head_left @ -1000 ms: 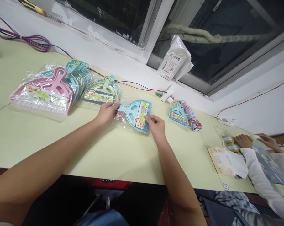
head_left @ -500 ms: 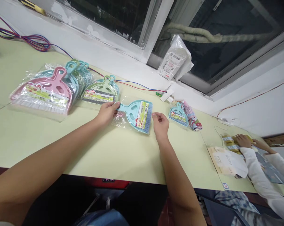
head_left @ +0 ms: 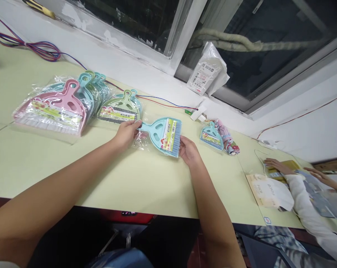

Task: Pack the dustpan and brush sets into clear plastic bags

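A small blue dustpan and brush set point(head_left: 163, 134) with a printed label lies on the pale green table point(head_left: 146, 182), partly in a clear plastic bag point(head_left: 142, 140). My left hand point(head_left: 126, 133) pinches the set's handle together with the bag's mouth. My right hand point(head_left: 188, 150) grips the brush end at the set's lower right corner. Both hands rest low over the tabletop.
Bagged sets lie to the left: a pink one point(head_left: 53, 109) on a pile, and a green one point(head_left: 119, 109). Another blue set point(head_left: 211, 136) and a patterned cloth point(head_left: 227, 138) lie to the right. Wires point(head_left: 42, 50) run along the sill. Another person's hands point(head_left: 277, 166) handle papers at far right.
My right hand went from the set's label out to the right, then came back onto the brush end. The set has tilted slightly. The other person's hands shifted over the papers.
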Demonstrator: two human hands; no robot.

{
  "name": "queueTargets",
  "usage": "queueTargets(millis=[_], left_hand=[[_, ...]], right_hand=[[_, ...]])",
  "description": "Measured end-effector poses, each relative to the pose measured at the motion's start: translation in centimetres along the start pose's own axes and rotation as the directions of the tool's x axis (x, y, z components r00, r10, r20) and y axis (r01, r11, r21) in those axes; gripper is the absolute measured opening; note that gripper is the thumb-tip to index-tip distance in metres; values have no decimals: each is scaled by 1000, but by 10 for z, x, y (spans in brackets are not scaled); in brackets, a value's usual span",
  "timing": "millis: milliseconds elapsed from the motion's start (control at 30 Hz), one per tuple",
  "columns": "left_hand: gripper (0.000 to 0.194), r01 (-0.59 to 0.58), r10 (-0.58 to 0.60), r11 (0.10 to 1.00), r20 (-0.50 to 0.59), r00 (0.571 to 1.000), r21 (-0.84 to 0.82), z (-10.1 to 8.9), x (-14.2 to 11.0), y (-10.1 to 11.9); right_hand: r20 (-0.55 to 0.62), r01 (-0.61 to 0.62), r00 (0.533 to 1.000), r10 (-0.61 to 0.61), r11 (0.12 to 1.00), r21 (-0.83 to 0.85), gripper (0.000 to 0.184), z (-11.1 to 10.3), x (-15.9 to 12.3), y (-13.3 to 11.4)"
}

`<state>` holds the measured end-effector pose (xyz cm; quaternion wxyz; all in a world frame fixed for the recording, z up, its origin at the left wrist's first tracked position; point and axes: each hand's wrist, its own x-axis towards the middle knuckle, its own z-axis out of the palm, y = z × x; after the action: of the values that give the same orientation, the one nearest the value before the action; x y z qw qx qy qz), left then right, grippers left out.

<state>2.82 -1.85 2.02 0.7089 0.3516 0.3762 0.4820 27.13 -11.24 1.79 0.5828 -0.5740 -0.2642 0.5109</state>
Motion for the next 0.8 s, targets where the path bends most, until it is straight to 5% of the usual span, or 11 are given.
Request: queueTargets(millis=[800], left_hand=[[20, -43, 43, 997, -6, 999, 65, -11, 11, -1]], right_hand=[[-118, 84, 987, -106, 981, -174, 38, -9, 4, -1]])
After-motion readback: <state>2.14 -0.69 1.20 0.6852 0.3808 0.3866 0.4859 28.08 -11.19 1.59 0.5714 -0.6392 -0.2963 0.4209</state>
